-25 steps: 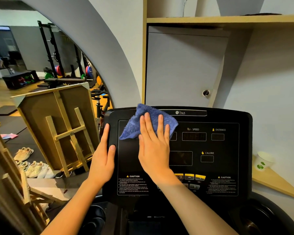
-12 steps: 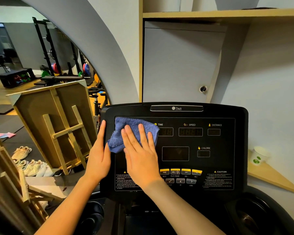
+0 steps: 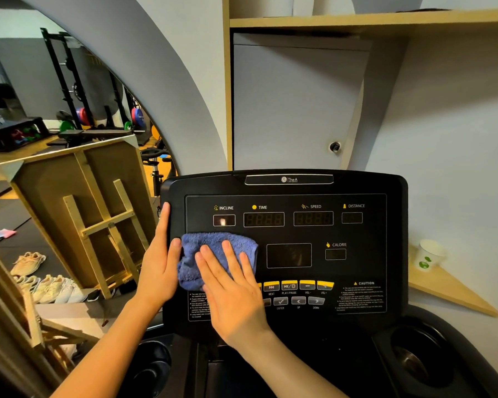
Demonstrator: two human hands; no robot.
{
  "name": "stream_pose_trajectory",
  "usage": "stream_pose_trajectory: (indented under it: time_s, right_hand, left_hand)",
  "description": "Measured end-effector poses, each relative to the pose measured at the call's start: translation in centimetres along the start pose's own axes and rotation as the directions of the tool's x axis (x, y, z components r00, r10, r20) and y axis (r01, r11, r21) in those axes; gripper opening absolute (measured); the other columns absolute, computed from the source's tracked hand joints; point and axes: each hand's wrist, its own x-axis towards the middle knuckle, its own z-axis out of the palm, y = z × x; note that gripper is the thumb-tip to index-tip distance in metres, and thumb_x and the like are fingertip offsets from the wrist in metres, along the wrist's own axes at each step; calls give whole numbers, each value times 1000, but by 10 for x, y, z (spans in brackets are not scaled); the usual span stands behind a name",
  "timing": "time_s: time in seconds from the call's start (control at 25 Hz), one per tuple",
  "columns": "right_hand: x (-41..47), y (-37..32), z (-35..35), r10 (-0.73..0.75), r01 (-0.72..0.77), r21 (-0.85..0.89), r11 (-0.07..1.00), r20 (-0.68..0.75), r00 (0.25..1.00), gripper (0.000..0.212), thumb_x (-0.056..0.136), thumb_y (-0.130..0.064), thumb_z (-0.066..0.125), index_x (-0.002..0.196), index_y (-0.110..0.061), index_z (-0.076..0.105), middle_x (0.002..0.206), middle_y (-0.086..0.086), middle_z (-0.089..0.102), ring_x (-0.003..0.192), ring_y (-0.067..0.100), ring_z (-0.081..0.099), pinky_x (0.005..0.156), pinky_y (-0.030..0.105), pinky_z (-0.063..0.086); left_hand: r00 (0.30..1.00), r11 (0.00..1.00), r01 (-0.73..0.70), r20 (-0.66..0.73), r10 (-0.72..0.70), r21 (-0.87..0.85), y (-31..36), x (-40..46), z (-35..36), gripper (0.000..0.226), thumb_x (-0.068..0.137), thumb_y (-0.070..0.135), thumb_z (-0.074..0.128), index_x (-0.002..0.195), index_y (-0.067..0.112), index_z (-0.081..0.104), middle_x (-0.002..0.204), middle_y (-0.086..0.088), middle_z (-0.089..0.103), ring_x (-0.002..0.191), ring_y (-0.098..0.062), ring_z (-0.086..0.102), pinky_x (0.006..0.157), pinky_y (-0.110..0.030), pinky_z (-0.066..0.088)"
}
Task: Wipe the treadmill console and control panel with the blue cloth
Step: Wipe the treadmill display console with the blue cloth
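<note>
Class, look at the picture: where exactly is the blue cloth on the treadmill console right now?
In the head view, the blue cloth lies on the left part of the console, below the INCLINE window, pressed flat under the right hand beside the left hand.

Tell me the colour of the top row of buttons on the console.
Yellow buttons, seen in the head view.

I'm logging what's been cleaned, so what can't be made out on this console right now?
Head view only:
- Left caution text: mostly covered by the right hand and blue cloth.
- Leftmost yellow button: behind the right hand.
- Right caution text: too small to read.
- Right cup holder: cut off by the bottom edge.
</note>
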Motion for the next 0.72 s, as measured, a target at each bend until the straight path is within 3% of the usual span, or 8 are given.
stream_pose_trajectory:
  time_s: [0.12, 0.2, 0.44, 0.72]
  right_hand:
    - [-15, 1, 2, -14, 17, 59, 998, -51, 999, 55, 105, -29, 43, 157, -21, 27, 166, -7, 19, 154, 27, 9, 122, 48, 19]
    - [-23, 5, 2, -30, 39, 101, 994, -86, 996, 54, 104, -25, 48, 155, -21, 33, 164, -7, 24, 154, 25, 13, 122, 47, 21]
    - [-43, 21, 4, -54, 57, 119, 991, -25, 998, 60, 98, -18, 56, 154, -22, 36, 163, -8, 27, 153, 21, 16, 121, 45, 25]
    - [-61, 40, 1, -34, 31, 26, 999, 120, 992, 65, 94, -24, 45, 156, -27, 24, 163, -11, 19, 154, 16, 4, 124, 39, 7]
  left_hand:
    - [1000, 1000, 5, -8, -5, 3, -1, -1, 0, 59, 99, 45, 28, 154, 46, 5, 128, -9, 59, 86, -1, 63, 71, -15, 49]
    - [1000, 1000, 3, -15, -3, 2, 0, -1, 1, 60, 98, 48, 28, 154, 46, 5, 133, 0, 54, 96, -2, 62, 74, -11, 47]
    - [1000, 1000, -9, -5, 9, 13, 2, -2, -1, 62, 97, 53, 28, 154, 45, 4, 133, 2, 54, 94, 2, 62, 73, -7, 44]
    - [1000, 1000, -5, 5, 5, 31, 5, -3, -2, 64, 97, 55, 27, 155, 43, 2, 133, 5, 54, 94, -2, 62, 76, -19, 46]
